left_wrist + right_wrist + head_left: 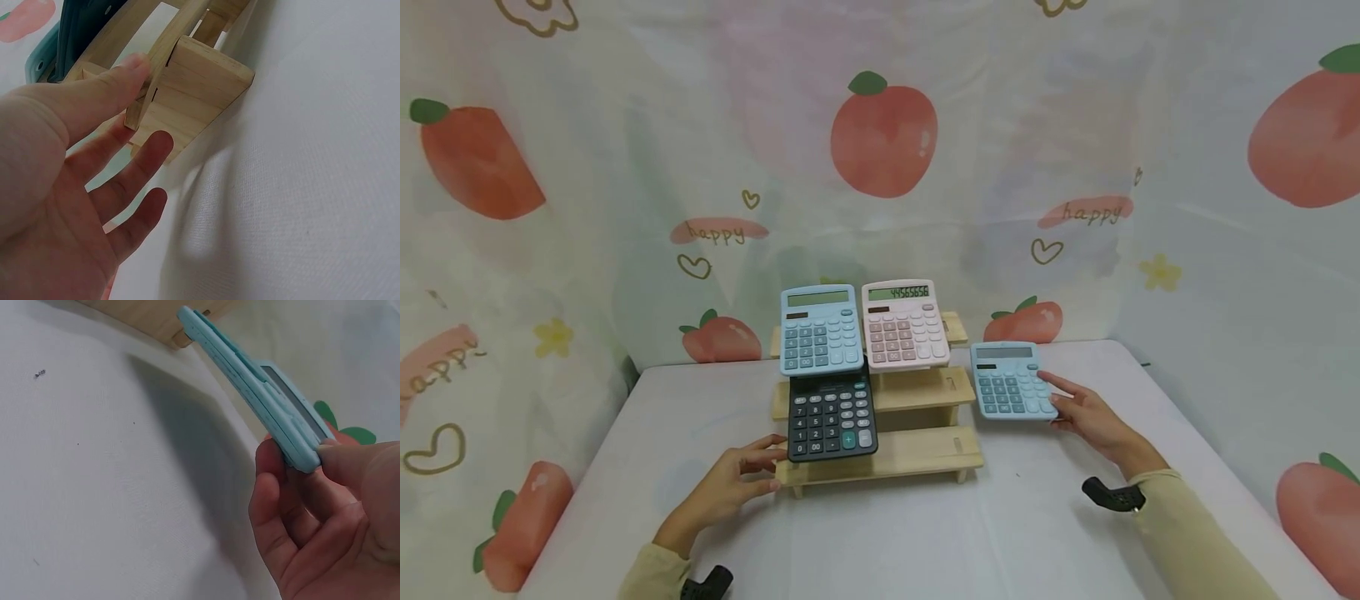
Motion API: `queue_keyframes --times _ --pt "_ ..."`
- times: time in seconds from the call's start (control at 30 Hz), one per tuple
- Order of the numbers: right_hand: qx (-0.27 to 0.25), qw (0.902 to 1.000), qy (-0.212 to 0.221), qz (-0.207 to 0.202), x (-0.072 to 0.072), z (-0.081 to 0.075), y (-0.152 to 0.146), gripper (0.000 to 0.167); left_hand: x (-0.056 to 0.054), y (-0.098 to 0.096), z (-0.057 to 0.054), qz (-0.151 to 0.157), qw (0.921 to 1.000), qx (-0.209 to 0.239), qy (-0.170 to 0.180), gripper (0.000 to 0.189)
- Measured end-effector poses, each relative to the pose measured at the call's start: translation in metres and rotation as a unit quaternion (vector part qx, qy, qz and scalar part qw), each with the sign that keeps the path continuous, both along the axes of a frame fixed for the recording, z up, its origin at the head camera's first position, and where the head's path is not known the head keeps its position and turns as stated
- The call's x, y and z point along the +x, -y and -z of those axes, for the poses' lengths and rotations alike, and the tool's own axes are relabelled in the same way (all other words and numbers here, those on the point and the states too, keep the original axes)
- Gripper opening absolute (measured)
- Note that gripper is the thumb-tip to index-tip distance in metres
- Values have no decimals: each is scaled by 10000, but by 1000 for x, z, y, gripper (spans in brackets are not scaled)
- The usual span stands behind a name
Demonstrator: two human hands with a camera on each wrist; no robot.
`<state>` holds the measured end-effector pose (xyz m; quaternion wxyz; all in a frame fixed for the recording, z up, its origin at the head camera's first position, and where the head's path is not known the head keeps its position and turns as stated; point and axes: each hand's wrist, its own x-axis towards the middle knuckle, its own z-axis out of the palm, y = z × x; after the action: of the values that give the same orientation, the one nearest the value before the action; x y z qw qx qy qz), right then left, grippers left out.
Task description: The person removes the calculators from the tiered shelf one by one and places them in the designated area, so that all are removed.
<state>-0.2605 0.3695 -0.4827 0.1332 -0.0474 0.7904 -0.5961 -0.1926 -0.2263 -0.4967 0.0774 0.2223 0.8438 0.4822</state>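
My right hand (1097,425) pinches a light blue calculator (1013,383) by its right edge, thumb on the front and fingers behind. In the right wrist view the calculator (250,381) is tilted above the table, a shadow below it. My left hand (722,485) holds the left end of the lowest step of a wooden tiered stand (917,454); in the left wrist view the thumb lies over the board and the index finger goes behind it. A black calculator (831,421) leans on the stand's lower left. Above it stand another light blue calculator (822,329) and a pink calculator (906,325) showing digits.
The stand is on a white-covered table (925,550). Behind and at both sides hangs a curtain (985,108) printed with fruit, hearts and the word happy. Black straps (1112,496) are on both wrists.
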Motion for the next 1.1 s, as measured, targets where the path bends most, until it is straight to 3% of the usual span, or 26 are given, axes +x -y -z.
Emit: queue_keyframes --times 0.57,0.83,1.1 --pt "140 9993 307 127 -3 12 4 57 -2 -5 -1 -3 10000 45 87 44" --pt "370 9991 197 -44 -7 13 15 55 2 -1 -5 35 10000 -13 77 45" --pt "959 9951 -135 173 -8 11 23 53 1 -1 -5 30 10000 -22 85 45"
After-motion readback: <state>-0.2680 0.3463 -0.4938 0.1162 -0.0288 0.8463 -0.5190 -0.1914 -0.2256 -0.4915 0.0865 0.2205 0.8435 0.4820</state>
